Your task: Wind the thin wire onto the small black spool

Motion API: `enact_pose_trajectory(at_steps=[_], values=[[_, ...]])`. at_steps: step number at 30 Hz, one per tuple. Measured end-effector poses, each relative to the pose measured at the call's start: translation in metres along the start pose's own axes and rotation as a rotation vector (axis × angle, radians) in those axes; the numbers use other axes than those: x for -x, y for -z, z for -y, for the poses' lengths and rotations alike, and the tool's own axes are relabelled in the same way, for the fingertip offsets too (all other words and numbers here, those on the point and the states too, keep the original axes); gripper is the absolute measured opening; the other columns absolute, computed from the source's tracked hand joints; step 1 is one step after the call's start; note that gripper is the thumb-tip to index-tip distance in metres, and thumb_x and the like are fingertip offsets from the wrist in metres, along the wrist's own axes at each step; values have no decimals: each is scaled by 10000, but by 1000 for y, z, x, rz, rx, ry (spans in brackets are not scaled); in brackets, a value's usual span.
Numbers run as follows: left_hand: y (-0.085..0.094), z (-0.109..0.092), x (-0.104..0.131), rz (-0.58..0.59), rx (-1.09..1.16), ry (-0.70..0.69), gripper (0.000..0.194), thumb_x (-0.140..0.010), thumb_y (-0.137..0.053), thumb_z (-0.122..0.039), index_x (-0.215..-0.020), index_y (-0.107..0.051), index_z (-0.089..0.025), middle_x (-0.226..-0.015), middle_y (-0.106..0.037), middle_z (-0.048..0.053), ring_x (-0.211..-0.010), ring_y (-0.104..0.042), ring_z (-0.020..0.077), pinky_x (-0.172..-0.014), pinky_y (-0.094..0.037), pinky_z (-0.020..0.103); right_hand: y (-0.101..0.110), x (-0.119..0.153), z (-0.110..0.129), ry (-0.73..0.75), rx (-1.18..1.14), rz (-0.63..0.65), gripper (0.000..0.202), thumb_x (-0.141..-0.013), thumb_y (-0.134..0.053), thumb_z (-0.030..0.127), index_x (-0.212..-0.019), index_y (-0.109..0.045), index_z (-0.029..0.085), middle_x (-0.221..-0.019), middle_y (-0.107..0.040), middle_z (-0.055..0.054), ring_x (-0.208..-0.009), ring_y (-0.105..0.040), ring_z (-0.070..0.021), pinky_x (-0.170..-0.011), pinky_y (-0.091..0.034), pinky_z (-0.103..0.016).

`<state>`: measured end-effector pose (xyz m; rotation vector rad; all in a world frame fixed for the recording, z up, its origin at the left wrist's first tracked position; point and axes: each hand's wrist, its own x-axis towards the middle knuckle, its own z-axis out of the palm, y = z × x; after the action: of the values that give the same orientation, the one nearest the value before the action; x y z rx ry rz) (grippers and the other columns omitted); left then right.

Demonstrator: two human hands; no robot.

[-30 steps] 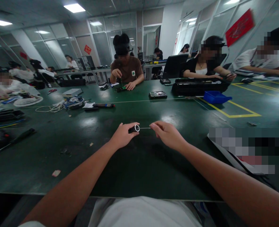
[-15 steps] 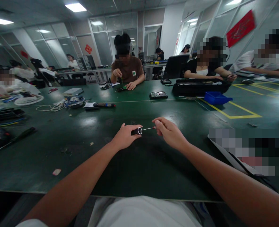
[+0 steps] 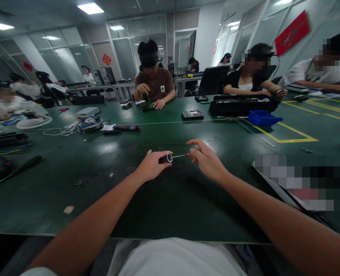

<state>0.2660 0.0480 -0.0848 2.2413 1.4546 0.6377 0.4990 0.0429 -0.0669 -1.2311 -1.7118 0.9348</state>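
My left hand [image 3: 151, 166] grips a small black cylinder [image 3: 165, 158] between thumb and fingers, its light-ringed round end facing right. What kind of thing the cylinder is, I cannot make out. My right hand [image 3: 206, 158] is closed on the red handle of a screwdriver [image 3: 183, 155], with the index finger lifted off it. The thin metal shaft runs left from the handle, and its tip meets the ringed end of the cylinder. Both hands are held over the green table [image 3: 170, 207]. The palm side of each hand is hidden.
A blue bin [image 3: 264, 118] and a long black casing [image 3: 241, 106] lie at the back right. Beyond the table's middle is an opened device [image 3: 192, 115]. Bundled cables [image 3: 89, 124] and a pen-like tool [image 3: 126, 128] lie left. Co-workers sit around the table.
The right index finger has straightened and lifted away from the screwdriver handle. The left hand and the cylinder hold the same pose; the whole view has shifted very slightly.
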Motion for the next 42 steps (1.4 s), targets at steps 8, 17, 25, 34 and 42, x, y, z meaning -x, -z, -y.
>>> enact_pose_trajectory(at_steps=[8,17,25,34,42], values=[[2,-5,1,-85,-19,-37,392,-892,-660,-313,-1283,-626,-302,-1257,-675,41,-1182,-593,275,-1177,-250,595,-5,-8,-7,-2,-406,-78,193,-859,-636,387,-932,-625,208,-849,-648,-25,-789,-606,-177,-795,-500,-358],[1,-1,-1,-60,-162,-82,399,-913,-639,-269,-1308,-597,-310,-1225,-670,38,-1175,-567,254,-1169,-191,640,-8,-19,-21,-328,-771,-170,141,-889,-631,306,-791,-619,205,-695,-598,3,-615,-550,-128,-661,-527,-303],[1,-6,0,-29,-95,-44,423,-907,-649,-288,-1324,-583,-320,-1240,-666,27,-1207,-557,253,-1178,-168,638,-13,-14,-16,-163,-605,-158,224,-834,-679,425,-872,-614,214,-813,-648,-2,-710,-613,-137,-741,-544,-329],[0,-6,-1,-29,-81,4,436,-908,-651,-350,-1336,-576,-312,-1301,-653,27,-1218,-556,248,-1195,-143,622,-5,-7,-3,5,-244,-158,288,-879,-615,472,-875,-646,186,-763,-689,-31,-695,-640,-165,-708,-514,-335],[2,-5,0,7,-133,-5,400,-914,-632,-377,-1310,-594,-339,-1260,-666,22,-1200,-565,271,-1188,-132,655,1,-4,2,85,59,-123,273,-888,-596,459,-883,-657,193,-651,-644,-5,-603,-588,-160,-589,-424,-295]])
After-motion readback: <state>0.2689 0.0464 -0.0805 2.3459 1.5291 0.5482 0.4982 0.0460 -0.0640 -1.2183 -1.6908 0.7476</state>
